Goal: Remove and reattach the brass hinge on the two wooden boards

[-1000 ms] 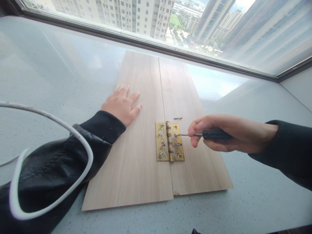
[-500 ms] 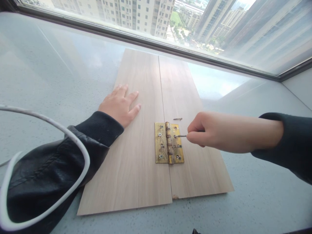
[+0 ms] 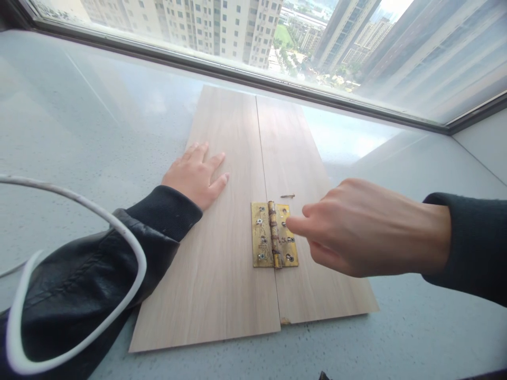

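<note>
Flat on the left wood-grain board [image 3: 214, 295] lies my left hand [image 3: 195, 174], fingers spread and holding nothing. A worn brass hinge [image 3: 259, 232] spans the seam between this board and the right board [image 3: 328, 295], with several cross-head screws in its leaves. My right hand [image 3: 348, 229] is closed over the right leaf, its index finger reaching close to a hole near the top. It hides the screwdriver, whose thin metal shaft showed in the earlier frame. A loose screw [image 3: 288, 196] lies on the right board just above the hinge.
The boards rest on a pale speckled sill [image 3: 71, 121] below a window frame [image 3: 253, 82]. A white cable [image 3: 99, 211] loops over my left sleeve. The right board has a chipped spot [image 3: 285, 320] on its near edge.
My right hand has rolled over and shifted left, nearer the hinge, so the back of it shows and the thin shaft is covered. My left hand stays in place on the board.
</note>
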The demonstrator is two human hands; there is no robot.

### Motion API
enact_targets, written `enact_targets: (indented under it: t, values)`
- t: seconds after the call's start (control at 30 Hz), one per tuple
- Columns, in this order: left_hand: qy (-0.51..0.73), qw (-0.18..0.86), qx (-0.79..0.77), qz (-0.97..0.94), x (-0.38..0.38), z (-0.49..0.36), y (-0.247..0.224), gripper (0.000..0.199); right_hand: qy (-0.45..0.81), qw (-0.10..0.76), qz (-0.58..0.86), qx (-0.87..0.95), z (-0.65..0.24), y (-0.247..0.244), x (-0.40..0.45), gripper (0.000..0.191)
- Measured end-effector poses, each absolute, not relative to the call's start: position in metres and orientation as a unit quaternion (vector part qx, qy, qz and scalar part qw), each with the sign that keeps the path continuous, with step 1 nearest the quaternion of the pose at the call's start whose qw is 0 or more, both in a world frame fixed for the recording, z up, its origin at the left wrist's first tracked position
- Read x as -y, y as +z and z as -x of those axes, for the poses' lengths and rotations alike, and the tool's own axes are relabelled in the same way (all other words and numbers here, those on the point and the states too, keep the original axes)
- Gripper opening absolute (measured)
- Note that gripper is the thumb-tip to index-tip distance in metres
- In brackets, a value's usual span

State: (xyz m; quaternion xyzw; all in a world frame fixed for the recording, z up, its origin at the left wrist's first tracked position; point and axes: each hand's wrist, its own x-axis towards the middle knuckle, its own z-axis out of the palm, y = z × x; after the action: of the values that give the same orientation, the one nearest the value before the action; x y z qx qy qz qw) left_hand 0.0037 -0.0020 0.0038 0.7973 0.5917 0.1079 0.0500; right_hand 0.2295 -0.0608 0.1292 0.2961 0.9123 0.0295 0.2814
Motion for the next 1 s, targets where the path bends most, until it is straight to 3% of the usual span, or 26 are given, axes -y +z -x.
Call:
enact_targets:
  t: [0.2,0.37,0.5,0.6,0.83,1.0]
  values:
    - [0.111,0.056,-0.593,-0.795,0.003,-0.005,0.005,0.055,-0.203,0.201,-0.601,-0.746,-0.234,0.126,0.036,0.02]
    - [0.115,0.056,-0.595,-0.794,0.003,-0.005,0.004,0.055,-0.362,0.199,-0.69,-0.594,-0.243,0.119,0.026,0.012]
    - [0.117,0.058,-0.595,-0.793,0.003,-0.005,0.005,0.055,-0.448,0.248,-0.697,-0.502,-0.245,0.115,0.028,0.02]
    - [0.118,0.057,-0.595,-0.793,0.003,-0.005,0.005,0.055,-0.402,0.266,-0.672,-0.562,-0.242,0.116,0.03,0.023]
    - [0.113,0.059,-0.594,-0.794,0.004,-0.005,0.006,0.055,-0.101,0.281,-0.493,-0.817,-0.234,0.121,0.045,0.04]
    - [0.115,0.057,-0.596,-0.793,0.004,-0.006,0.006,0.054,0.025,0.345,-0.355,-0.869,-0.234,0.126,0.054,0.036]
